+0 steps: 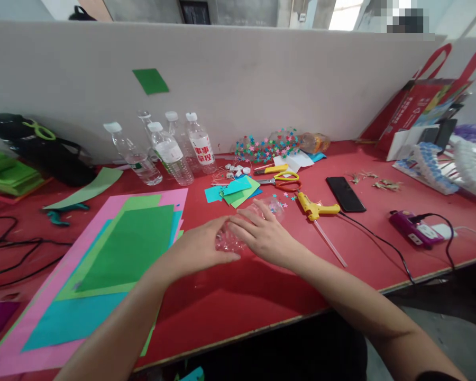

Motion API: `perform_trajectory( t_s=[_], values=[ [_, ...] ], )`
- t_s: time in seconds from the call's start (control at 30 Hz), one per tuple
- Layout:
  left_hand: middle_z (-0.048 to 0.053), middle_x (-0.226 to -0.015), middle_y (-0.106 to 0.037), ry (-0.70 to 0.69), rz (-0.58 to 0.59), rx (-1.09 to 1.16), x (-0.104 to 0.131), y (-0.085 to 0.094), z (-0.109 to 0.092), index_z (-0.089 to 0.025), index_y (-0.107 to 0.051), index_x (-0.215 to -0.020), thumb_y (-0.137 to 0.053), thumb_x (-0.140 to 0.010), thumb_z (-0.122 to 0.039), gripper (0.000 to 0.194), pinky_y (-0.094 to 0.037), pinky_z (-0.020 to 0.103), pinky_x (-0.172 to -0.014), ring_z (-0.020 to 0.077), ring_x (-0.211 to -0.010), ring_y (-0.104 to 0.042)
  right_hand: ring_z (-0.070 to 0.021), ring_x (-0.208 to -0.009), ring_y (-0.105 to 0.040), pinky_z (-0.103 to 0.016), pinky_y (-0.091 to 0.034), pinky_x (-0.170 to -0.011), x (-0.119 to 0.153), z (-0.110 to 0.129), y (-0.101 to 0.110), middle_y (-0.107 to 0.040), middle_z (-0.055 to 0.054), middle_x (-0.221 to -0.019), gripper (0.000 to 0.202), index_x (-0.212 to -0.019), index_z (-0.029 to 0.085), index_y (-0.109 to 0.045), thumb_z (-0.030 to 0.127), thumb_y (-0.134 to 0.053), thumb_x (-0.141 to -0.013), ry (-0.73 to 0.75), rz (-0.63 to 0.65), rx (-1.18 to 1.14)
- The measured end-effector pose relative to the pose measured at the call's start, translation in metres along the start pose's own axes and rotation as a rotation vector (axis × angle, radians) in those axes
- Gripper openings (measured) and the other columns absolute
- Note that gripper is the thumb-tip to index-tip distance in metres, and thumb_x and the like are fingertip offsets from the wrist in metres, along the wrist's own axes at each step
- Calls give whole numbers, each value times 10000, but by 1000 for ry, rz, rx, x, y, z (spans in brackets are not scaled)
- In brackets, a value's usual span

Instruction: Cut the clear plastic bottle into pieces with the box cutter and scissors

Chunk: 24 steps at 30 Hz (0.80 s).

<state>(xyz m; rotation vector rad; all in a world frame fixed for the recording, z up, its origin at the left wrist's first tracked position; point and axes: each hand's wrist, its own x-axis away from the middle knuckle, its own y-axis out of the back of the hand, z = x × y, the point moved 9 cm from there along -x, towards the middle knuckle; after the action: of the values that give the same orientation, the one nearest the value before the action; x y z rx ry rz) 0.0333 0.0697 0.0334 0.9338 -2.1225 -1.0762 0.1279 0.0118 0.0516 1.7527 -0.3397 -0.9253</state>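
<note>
A clear plastic bottle (230, 239) lies on its side on the red table (238, 296), between my hands. My left hand (198, 246) curves round its left end, with the thumb along the near side. Across its top and right part rests my right hand (264, 235), fingers pointing up and left and bent over the plastic. Small colored stars (285, 197) are scattered just beyond the bottle's right end. Cut blue and green paper pieces (240, 189) lie behind my hands. A yellow glue gun (317, 207) with a clear stick is to the right.
Upright bottles (172, 153) stand at the back left; a star-covered bottle (265, 145) lies by the partition. Colored sheets (130, 248) cover the left side. Scissors (280, 179), a phone (346, 193) and a purple power strip (414, 230) with cords lie rightward.
</note>
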Motion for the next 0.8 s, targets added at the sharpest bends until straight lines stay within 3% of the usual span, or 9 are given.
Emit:
perform_trajectory(
  t_s=[0.17, 0.23, 0.3, 0.33, 0.4, 0.53, 0.63, 0.8],
  values=[
    [121, -1314, -666, 69, -45, 100, -11, -22, 24, -216, -548, -1305, -675, -708, -579, 710, -521, 468, -957, 338, -1158, -656, -300, -1427, -373, -605, -176, -1217, 1, -9, 9, -502, -143, -1504, 568, -1412, 161, -491, 116, -583, -854, -52, 58, -176],
    [135, -1328, -652, 94, -111, 132, -13, -17, 37, -204, -543, -1316, -658, -714, -597, 728, -511, 466, -982, 334, -1176, -647, -277, -1407, -414, -545, -276, -1197, -1, -30, 17, -521, -138, -1483, 578, -1404, 178, -498, 176, -607, -836, -95, 30, -323],
    [164, -1406, -587, 128, -188, 112, -13, -9, 48, -189, -505, -1372, -652, -716, -607, 791, -472, 485, -1049, 348, -1260, -594, -204, -1240, -580, -391, -461, -1066, -5, -75, 16, -641, -107, -1336, 451, -1351, 189, -538, 172, -510, -901, -263, 0, -413],
    [182, -1433, -556, 147, -214, 85, -13, -6, 52, -175, -483, -1397, -652, -717, -603, 821, -451, 497, -1075, 359, -1293, -567, -180, -1143, -634, -334, -497, -999, -5, -106, 8, -687, -97, -1249, 401, -1320, 179, -558, 168, -471, -928, -418, 23, -383],
    [209, -1449, -525, 172, -233, 17, -12, -4, 57, -148, -455, -1423, -657, -723, -587, 850, -430, 516, -1097, 382, -1321, -537, -153, -1045, -668, -260, -508, -910, -2, -169, -18, -713, -71, -1196, 352, -1282, 189, -583, 169, -451, -956, -704, 196, -173],
    [219, -1449, -528, 128, -216, 3, -11, -10, 57, -151, -442, -1409, -662, -755, -561, 802, -440, 525, -1087, 382, -1332, -530, -257, -1068, -645, -334, -472, -870, -16, -250, -60, -708, -184, -1179, 340, -1212, 109, -638, 111, -446, -933, -836, 302, -5],
    [230, -1368, -587, 106, -183, 28, -10, -16, 57, -145, -469, -1359, -662, -765, -572, 756, -482, 549, -1024, 394, -1250, -591, -272, -1029, -629, -322, -442, -824, -25, -275, -89, -709, -218, -1122, 327, -1178, 81, -660, 107, -512, -888, -847, 385, 55],
    [222, -1332, -594, 146, -198, 13, -10, -16, 60, -144, -486, -1338, -650, -778, -559, 715, -471, 560, -1027, 404, -1237, -587, -306, -1140, -540, -348, -401, -864, -31, -275, -115, -607, -265, -1273, 333, -1153, 48, -671, 96, -465, -895, -801, 410, 137]
  ],
)
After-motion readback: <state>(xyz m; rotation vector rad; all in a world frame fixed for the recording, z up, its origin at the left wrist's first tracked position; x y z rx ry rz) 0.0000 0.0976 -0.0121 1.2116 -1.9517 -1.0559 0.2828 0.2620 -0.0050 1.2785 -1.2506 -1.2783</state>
